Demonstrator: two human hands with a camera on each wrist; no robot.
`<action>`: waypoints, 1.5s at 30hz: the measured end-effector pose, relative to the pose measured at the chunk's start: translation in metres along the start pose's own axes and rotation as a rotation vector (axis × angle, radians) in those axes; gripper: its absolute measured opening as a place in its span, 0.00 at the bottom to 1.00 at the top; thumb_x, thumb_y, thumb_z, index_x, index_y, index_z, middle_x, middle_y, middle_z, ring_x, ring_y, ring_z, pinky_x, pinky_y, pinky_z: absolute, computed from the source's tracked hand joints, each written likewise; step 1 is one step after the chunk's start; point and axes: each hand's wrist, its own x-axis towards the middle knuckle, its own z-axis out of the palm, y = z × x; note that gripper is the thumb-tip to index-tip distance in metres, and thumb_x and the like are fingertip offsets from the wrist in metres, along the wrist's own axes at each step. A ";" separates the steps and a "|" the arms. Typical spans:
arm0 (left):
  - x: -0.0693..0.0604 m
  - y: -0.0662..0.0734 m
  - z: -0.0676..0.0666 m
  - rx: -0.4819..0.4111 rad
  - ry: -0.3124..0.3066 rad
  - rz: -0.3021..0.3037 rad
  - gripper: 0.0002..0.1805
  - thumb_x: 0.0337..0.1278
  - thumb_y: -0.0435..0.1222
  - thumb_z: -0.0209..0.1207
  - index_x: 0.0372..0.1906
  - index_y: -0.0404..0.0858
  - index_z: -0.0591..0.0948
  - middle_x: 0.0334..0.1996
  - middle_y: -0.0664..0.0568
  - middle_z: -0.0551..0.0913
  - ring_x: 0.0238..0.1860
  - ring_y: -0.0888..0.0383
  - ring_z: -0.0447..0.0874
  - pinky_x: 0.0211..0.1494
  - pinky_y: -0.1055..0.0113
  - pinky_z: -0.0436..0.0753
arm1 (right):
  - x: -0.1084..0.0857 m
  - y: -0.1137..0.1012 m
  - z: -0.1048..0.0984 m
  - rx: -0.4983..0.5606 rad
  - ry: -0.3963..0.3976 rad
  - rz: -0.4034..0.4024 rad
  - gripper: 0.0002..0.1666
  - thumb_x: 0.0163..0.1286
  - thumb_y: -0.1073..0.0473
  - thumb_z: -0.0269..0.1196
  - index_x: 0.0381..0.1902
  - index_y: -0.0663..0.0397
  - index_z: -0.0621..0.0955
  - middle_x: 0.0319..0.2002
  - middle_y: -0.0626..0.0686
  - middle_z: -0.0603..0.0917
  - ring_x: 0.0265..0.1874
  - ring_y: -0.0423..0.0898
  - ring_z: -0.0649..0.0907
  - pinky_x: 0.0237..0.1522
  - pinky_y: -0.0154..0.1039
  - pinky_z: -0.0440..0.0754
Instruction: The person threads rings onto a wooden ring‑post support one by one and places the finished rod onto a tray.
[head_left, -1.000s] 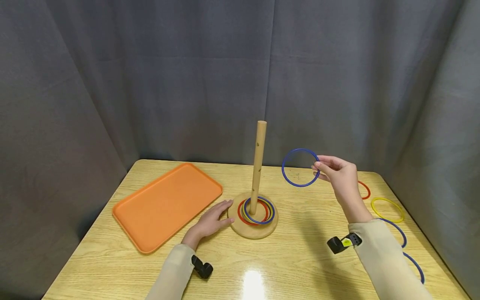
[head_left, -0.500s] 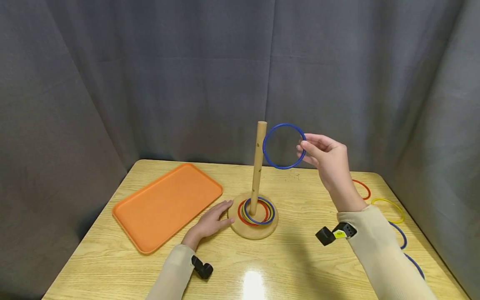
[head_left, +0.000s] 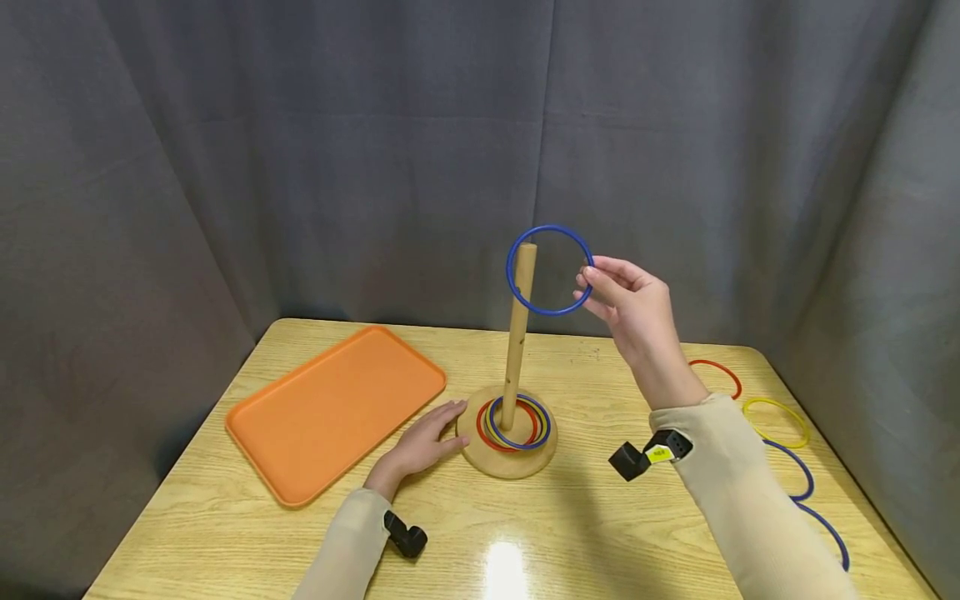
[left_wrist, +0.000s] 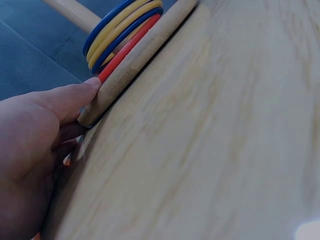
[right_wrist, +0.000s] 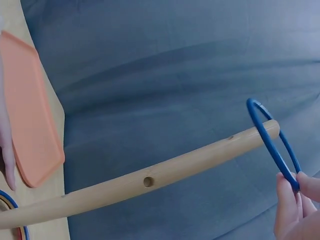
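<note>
My right hand (head_left: 637,312) pinches a thin blue ring (head_left: 551,313) by its right side between thumb and fingers. In the right wrist view the ring (right_wrist: 270,146) circles the tip of the upright wooden post (right_wrist: 190,162), tilted against it. Below, the post rises from a round wooden base (head_left: 506,467), where red, yellow and blue rings (head_left: 545,433) lie stacked around its foot. At the base's left rim rests my left hand (head_left: 420,443), fingers fairly straight. In the left wrist view its thumb (left_wrist: 75,97) touches the base's edge; the other fingers are partly hidden.
An orange tray (head_left: 337,408) lies on the table's left side. Along the right edge are a red ring (head_left: 738,387), a yellow ring (head_left: 806,433) and two blue rings (head_left: 810,479), partly hidden by the right sleeve (head_left: 750,492). A grey curtain (head_left: 405,167) stands behind the table.
My right hand has moved the blue ring leftward and up, from right of the post to around its top. The left hand has stayed at the base.
</note>
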 end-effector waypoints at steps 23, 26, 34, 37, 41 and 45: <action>-0.001 -0.001 -0.001 0.012 0.005 0.006 0.36 0.65 0.51 0.57 0.74 0.44 0.63 0.74 0.45 0.61 0.76 0.45 0.55 0.74 0.41 0.58 | 0.000 0.019 0.000 -0.071 0.033 0.092 0.07 0.65 0.68 0.63 0.32 0.51 0.85 0.27 0.46 0.87 0.29 0.38 0.88 0.36 0.33 0.87; -0.001 -0.002 -0.001 0.014 0.005 0.009 0.36 0.65 0.51 0.57 0.74 0.44 0.63 0.74 0.45 0.61 0.76 0.45 0.55 0.74 0.41 0.58 | -0.002 0.026 -0.004 -0.094 0.026 0.098 0.10 0.66 0.68 0.63 0.30 0.48 0.85 0.27 0.45 0.87 0.28 0.37 0.87 0.36 0.32 0.87; -0.002 -0.002 -0.001 0.003 0.003 0.013 0.36 0.65 0.50 0.58 0.74 0.43 0.63 0.74 0.45 0.61 0.76 0.45 0.55 0.75 0.42 0.58 | -0.005 0.048 -0.014 -0.181 0.029 0.116 0.13 0.67 0.68 0.62 0.29 0.45 0.85 0.26 0.43 0.87 0.30 0.37 0.88 0.36 0.31 0.86; -0.002 -0.002 -0.001 0.000 0.004 0.014 0.36 0.65 0.49 0.58 0.74 0.42 0.63 0.74 0.45 0.62 0.76 0.45 0.55 0.75 0.42 0.58 | -0.005 0.059 -0.019 -0.243 0.035 0.122 0.10 0.67 0.68 0.62 0.32 0.47 0.85 0.26 0.42 0.87 0.30 0.36 0.87 0.36 0.31 0.87; -0.002 -0.002 -0.001 0.004 0.008 0.019 0.36 0.65 0.49 0.58 0.74 0.42 0.63 0.74 0.45 0.62 0.76 0.45 0.56 0.75 0.42 0.58 | -0.004 0.076 -0.027 -0.341 0.023 0.143 0.07 0.67 0.68 0.61 0.37 0.53 0.84 0.26 0.40 0.85 0.30 0.35 0.86 0.35 0.31 0.86; -0.001 -0.002 -0.001 0.009 0.011 0.017 0.36 0.64 0.49 0.58 0.74 0.43 0.64 0.74 0.45 0.62 0.76 0.45 0.56 0.75 0.42 0.58 | -0.004 0.095 -0.036 -0.437 0.005 0.181 0.09 0.68 0.68 0.61 0.44 0.63 0.83 0.25 0.39 0.84 0.29 0.34 0.86 0.35 0.30 0.86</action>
